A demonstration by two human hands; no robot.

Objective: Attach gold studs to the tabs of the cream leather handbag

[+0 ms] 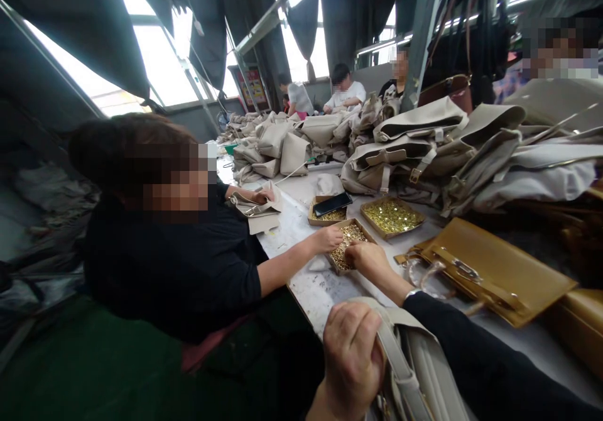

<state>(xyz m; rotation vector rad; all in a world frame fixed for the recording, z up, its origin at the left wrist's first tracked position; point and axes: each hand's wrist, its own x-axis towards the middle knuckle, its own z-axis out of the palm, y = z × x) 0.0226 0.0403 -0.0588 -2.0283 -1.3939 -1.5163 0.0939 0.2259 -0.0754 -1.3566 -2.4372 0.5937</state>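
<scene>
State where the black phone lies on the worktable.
In the head view the black phone lies across a small cardboard tray, left of the wider tray of gold fittings, beyond the right hand.

Right arm in a long black sleeve down to the wrist, thin silver bracelet or watch band at the cuff. Right hand (pixel 370 257) bare, no glove. Left hand (pixel 351 361) bare too, no rings visible, no sleeve in frame.
</scene>
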